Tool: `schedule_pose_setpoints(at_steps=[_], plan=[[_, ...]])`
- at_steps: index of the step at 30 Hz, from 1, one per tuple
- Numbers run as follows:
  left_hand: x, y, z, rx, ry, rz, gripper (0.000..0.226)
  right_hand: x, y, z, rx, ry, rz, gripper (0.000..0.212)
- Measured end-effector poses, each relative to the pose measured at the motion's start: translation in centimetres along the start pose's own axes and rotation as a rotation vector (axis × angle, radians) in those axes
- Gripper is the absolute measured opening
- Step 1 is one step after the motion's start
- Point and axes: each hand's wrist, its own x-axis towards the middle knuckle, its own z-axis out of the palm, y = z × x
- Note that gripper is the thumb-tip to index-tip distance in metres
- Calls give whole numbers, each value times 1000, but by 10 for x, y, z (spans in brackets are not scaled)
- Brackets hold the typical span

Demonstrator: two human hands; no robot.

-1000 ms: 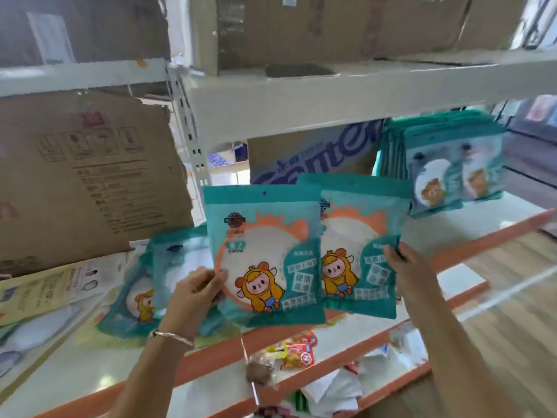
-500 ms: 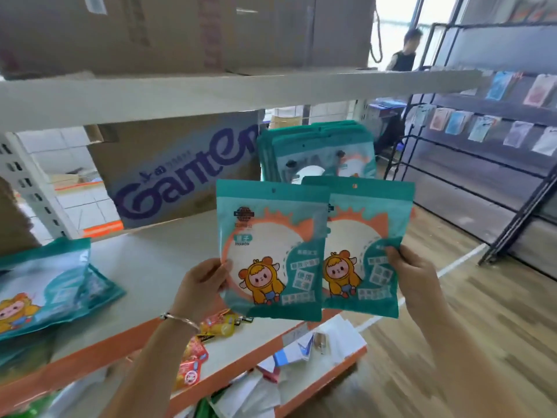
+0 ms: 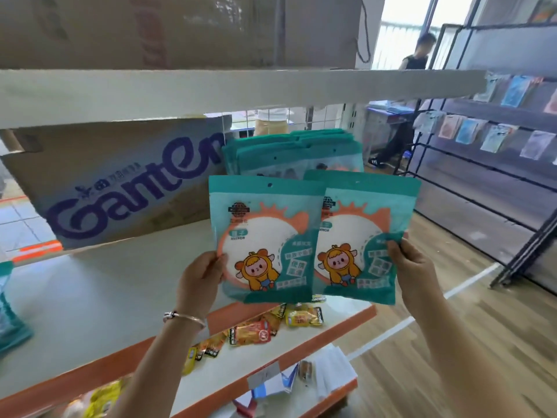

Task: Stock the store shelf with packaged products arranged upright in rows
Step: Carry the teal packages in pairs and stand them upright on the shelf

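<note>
two packets (image 3: 265,236) (image 3: 367,224) upright, fronts to camera; left grip (image 3: 200,282) pinches one, right grip (image 3: 413,267) seemingly pinches other.

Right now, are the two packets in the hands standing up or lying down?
Upright. The left packet and right packet have hang holes on top and cartoons right way up, held by the left hand and right hand.

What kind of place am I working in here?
Probably a small retail shop being restocked: white metal shelves with orange front edges, teal cartoon-printed packets standing in a row, and a black wire display rack hung with pouches opposite.
</note>
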Motion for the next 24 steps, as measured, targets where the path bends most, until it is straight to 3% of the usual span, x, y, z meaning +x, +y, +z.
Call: schedule_pose_setpoints(at_steps=[5, 8, 12, 19, 24], plan=[[30, -1, 42, -39, -4, -37, 26, 49, -7, -13, 58, -19, 15, 17], [46, 0, 54, -40, 24, -57, 28, 79, -18, -14, 80, -63, -1, 47], [55, 2, 67, 34, 44, -26, 23, 114, -19, -8, 77, -49, 4, 9], [76, 7, 96, 79, 134, -63, 23, 176, -18, -2, 34, -147, -16, 19], [97, -7, 129, 133, 226, -219, 21, 227, -9, -5, -1, -215, 24, 17]])
